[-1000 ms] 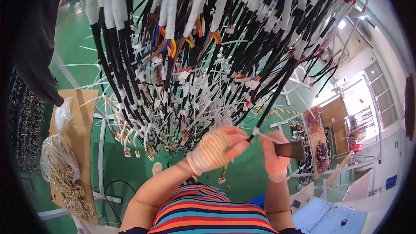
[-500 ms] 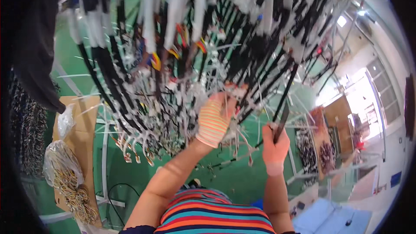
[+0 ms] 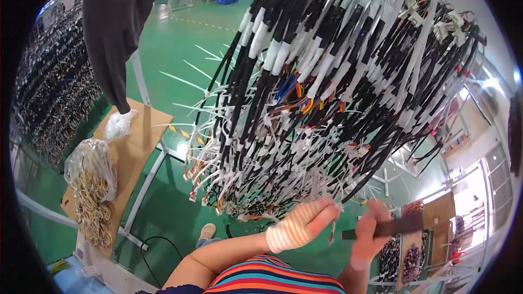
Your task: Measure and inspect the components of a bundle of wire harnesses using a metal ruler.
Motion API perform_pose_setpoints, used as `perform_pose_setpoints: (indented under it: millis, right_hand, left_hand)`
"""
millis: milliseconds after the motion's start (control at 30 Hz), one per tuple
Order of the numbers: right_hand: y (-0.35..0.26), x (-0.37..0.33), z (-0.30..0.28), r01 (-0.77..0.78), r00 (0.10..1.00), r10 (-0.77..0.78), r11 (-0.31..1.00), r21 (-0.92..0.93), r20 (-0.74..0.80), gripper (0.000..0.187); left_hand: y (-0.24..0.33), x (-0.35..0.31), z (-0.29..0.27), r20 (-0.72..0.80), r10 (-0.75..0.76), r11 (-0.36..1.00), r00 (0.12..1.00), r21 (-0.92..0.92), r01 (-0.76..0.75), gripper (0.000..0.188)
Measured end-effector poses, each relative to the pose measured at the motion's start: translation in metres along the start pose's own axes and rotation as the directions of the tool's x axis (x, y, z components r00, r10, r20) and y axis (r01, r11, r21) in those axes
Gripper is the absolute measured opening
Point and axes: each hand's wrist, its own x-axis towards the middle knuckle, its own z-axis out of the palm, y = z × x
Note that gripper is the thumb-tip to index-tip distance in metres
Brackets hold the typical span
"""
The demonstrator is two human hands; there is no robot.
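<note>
Left hand (image 3: 301, 226): fingers pinched a strand (image 3: 333, 230), lower centre
Right hand (image 3: 368, 243): fingers gripped a dark tool (image 3: 402, 226)
Ties (image 3: 182, 80): fitted; long tails stood uncut, centre left

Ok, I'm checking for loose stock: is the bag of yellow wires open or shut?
Open: the yellow wires run out past the bag onto the board, uncovered by plastic.

A big bunch of black cables (image 3: 327, 110) hangs down before me, with white bands (image 3: 280, 58) and thin white ties (image 3: 182, 80). I hold a flat, dark tool (image 3: 396, 227) almost level, near their low ends.
</note>
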Motion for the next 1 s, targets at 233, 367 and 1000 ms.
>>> perform_pose_setpoints:
  millis: [233, 367, 1000]
  right_hand:
    - [-0.038, 0.042, 0.043, -0.208, 0.952, 0.213, 0.977, -0.046, 0.218, 0.007]
    - [-0.038, 0.034, 0.047, -0.189, 0.963, 0.2, 0.979, -0.073, 0.181, 0.009]
    - [-0.028, 0.033, 0.044, -0.251, 0.96, 0.272, 0.943, -0.218, 0.069, 0.018]
  left_hand:
    - [0.011, -0.002, -0.003, 0.079, -0.061, 0.988, 0.995, 0.144, 0.049, 0.015]
    - [0.008, 0.007, -0.006, 0.026, -0.116, 0.993, 0.993, -0.03, 0.117, 0.019]
    - [-0.003, 0.021, -0.034, 0.345, -0.286, 0.852, 0.894, -0.336, 0.402, 0.033]
